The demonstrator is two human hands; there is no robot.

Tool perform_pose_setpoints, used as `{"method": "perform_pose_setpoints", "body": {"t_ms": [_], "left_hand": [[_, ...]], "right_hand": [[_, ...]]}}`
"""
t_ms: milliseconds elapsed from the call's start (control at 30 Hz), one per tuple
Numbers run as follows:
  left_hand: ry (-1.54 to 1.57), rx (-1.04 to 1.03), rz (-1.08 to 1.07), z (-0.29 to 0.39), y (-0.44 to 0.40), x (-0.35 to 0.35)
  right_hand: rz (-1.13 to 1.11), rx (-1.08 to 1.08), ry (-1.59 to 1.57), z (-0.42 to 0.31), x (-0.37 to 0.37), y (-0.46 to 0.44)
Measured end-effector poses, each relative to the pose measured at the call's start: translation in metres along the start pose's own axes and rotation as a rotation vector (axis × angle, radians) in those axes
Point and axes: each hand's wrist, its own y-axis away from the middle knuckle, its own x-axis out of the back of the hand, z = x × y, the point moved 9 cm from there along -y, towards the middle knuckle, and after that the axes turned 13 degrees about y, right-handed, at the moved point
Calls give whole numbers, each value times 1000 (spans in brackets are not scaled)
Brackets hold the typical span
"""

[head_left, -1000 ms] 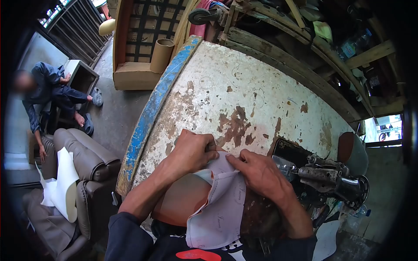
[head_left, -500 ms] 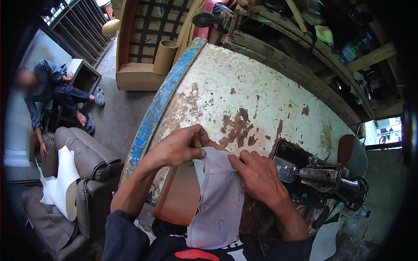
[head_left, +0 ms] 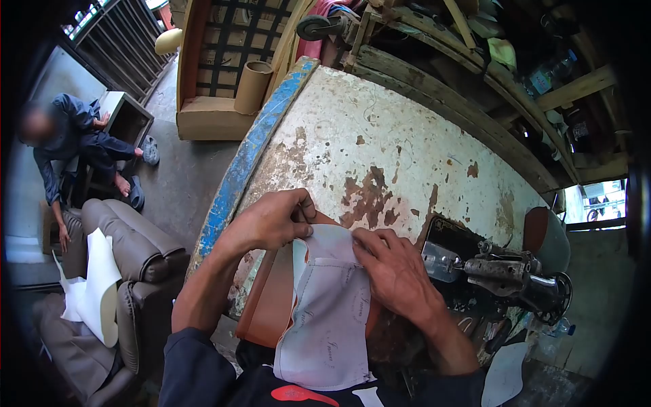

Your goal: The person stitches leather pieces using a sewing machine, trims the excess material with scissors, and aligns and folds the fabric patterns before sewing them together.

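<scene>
A sewn piece of brown leather-like material [head_left: 269,295] hangs in front of my body, its pale greyish printed backing [head_left: 332,308] turned up toward me. A stitched seam crosses the backing near the top. My left hand [head_left: 278,220] pinches the upper left edge between thumb and curled fingers. At the upper right edge my right hand [head_left: 393,264] grips the same piece, thumb on the near side. The fingers' far sides are hidden. Right of my right hand lies a black sewing machine [head_left: 502,275], tipped on its side at the worktable.
The worktable [head_left: 325,136] has peeling white paint and a blue edge. A wooden rack [head_left: 441,88] stands behind it. At left are a brown padded seat [head_left: 135,244] with white sheet material [head_left: 102,285] and a seated person [head_left: 81,142]. A cardboard tube [head_left: 253,88] stands beyond the table.
Both hands have moved slightly left, and the piece has shifted with them. More of its printed backing now lies flat toward me, covering more of the brown side. The hold stays the same.
</scene>
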Motion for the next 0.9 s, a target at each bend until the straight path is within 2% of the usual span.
{"method": "perform_pose_setpoints", "body": {"t_ms": [133,233,300,333,433,567,600,733,800,900], "left_hand": [[-34,-17,0,0,4,0],[124,24,73,-7,19,2],[496,45,245,-20,40,2],[571,76,225,-22,50,-6],[647,-22,313,-14,67,-14],[796,-65,307,-6,69,-22],[773,4,283,-8,65,-23],[630,-8,308,-4,62,-22],[805,21,456,-10,71,-18],[656,39,529,-16,82,-15]], "right_hand": [[36,88,27,-2,-2,-3],[18,118,45,-4,-4,-5],[-7,94,22,-3,-7,-4],[-5,98,18,-4,-7,-5],[0,90,29,-8,-7,-7],[-12,92,34,-8,-6,-9],[-18,92,22,-8,-6,-10],[21,77,42,-12,-7,-8],[8,52,42,-12,-8,-8],[20,37,32,-12,-9,-7]]}}
